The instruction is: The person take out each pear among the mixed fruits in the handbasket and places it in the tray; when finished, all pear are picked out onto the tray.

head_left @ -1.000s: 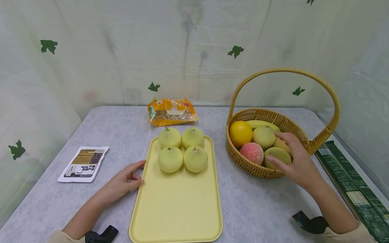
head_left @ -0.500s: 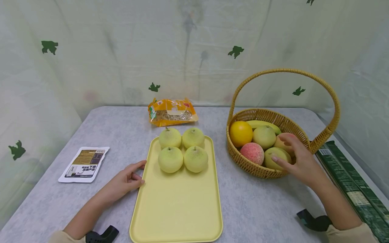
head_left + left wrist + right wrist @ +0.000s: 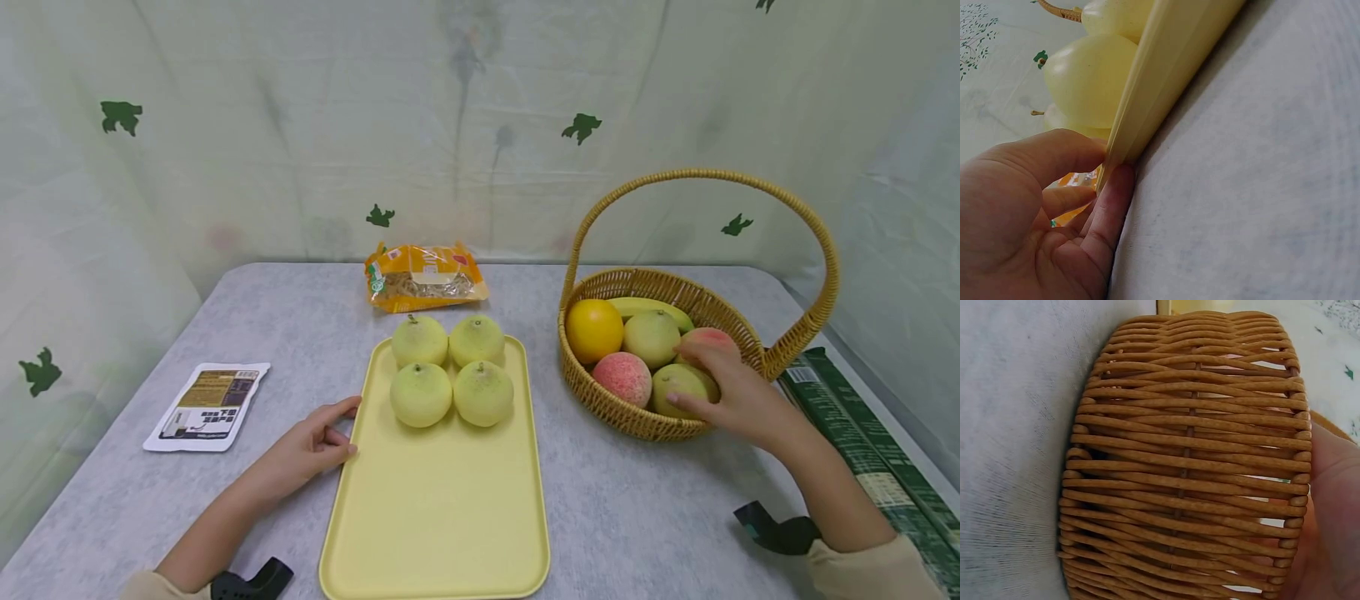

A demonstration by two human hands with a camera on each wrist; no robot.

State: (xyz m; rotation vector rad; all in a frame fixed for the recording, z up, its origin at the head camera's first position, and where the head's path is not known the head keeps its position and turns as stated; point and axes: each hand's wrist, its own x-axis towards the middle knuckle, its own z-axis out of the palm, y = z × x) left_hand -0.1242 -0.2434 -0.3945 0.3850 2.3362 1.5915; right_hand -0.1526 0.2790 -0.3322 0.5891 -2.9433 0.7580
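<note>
In the head view my left hand [image 3: 311, 446] pinches the left rim of a pale yellow tray [image 3: 442, 517]. The left wrist view shows the thumb above the rim and a finger [image 3: 1114, 197] beneath it. Several yellow-green pears [image 3: 483, 393] stand grouped at the tray's far end. On the right, my right hand [image 3: 738, 396] reaches into a wicker basket [image 3: 626, 421], its thumb in front of a yellow-green pear [image 3: 678, 385] and its fingers curled over the back. In the right wrist view the basket wall [image 3: 1185, 456] hides most of the hand and the fruit.
Beside that pear lie an orange [image 3: 595, 331], a banana [image 3: 651, 308], another pear [image 3: 651, 339] and two peaches [image 3: 622, 379]. The basket's tall handle [image 3: 705, 174] arches above. An orange snack bag [image 3: 426, 277], a white pouch [image 3: 207, 407] and a green package [image 3: 862, 458] lie around the table.
My right hand has lowered, and its fingers have closed in around the front pear in the basket, uncovering more of the peach behind. The left hand and tray stay put.
</note>
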